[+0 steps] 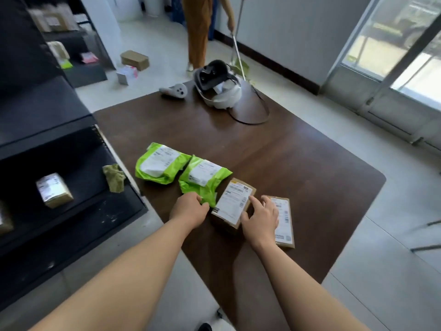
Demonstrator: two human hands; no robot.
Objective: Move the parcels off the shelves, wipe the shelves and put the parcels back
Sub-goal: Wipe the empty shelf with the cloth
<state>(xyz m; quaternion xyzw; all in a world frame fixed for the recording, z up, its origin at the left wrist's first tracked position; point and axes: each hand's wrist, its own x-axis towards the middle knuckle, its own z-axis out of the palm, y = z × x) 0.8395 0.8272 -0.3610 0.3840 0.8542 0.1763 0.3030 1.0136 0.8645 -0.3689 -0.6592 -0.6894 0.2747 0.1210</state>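
Two green mailer bags lie on the brown table point(298, 163): one further off point(158, 167), one nearer point(202, 179). My left hand point(189, 207) grips the near edge of the nearer green bag. Right of it sits a brown box with a white label point(232, 204), and a flat brown parcel point(285, 223) lies beyond. My right hand point(261, 217) rests between these two, fingers spread and touching the box's right side. On the black shelf point(78, 211) at left stand a taped box point(53, 189) and a crumpled olive cloth point(114, 177).
A white headset point(218, 86), a controller point(174, 91) and a clear visor point(250, 108) lie at the table's far end. Another person in orange trousers point(198, 32) stands beyond with a long-handled tool. Boxes point(134, 59) lie on the floor. Glass doors point(393, 56) at right.
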